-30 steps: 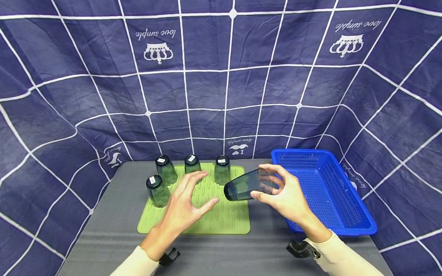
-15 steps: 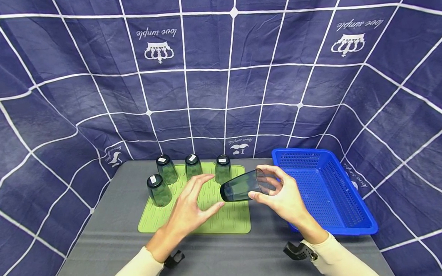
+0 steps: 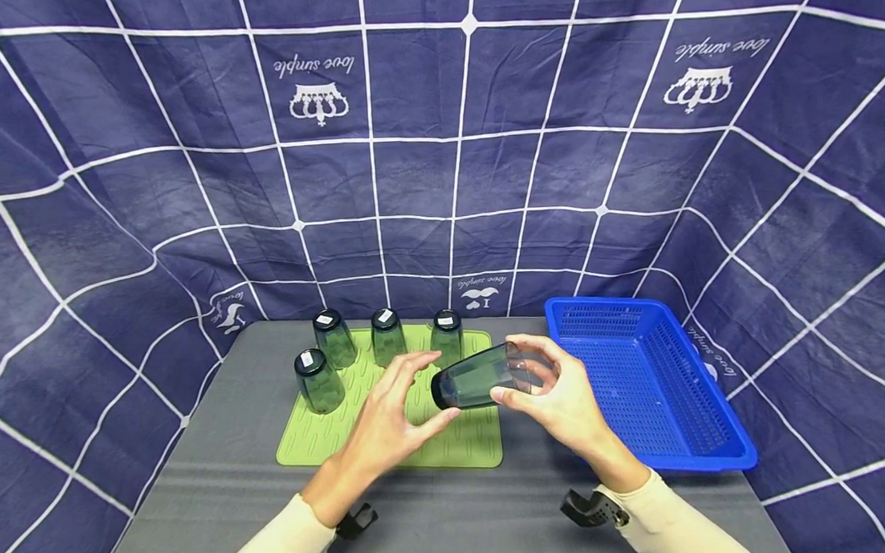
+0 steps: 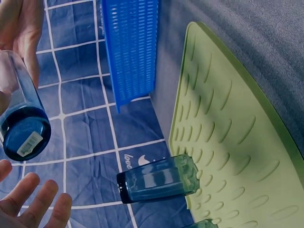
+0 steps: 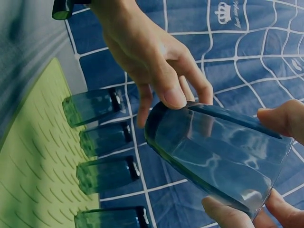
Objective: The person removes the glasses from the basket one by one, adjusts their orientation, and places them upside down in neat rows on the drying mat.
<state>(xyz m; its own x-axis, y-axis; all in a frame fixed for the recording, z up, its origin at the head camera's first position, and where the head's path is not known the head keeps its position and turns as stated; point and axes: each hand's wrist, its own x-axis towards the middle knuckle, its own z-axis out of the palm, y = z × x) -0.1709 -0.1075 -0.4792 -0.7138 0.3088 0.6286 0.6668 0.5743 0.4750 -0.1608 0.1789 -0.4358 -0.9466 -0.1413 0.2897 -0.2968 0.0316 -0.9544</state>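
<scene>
My right hand (image 3: 557, 400) grips a tinted drinking glass (image 3: 472, 378) by its rim end, thumb on the near side and fingers behind. The glass lies tilted in the air above the right part of a green ridged mat (image 3: 451, 443), its dark base toward the left. My left hand (image 3: 390, 417) is held in a wide C around that base, thumb below and fingers above. A white label shows on the base of the held glass (image 4: 28, 137) in the left wrist view, with the left hand's fingers (image 4: 38, 199) spread just beyond it.
Several matching glasses stand upside down on the mat: one glass (image 3: 447, 339) at back right, another glass (image 3: 389, 338) in the back middle, others at left. A blue perforated basket (image 3: 655, 466) stands at right on the grey table (image 3: 456, 526). A blue checked cloth (image 3: 407, 178) hangs behind.
The right hand has brought the glass a little left, and the left hand has moved right, so its fingers now stand around the glass's base. The glasses on the mat stay put.
</scene>
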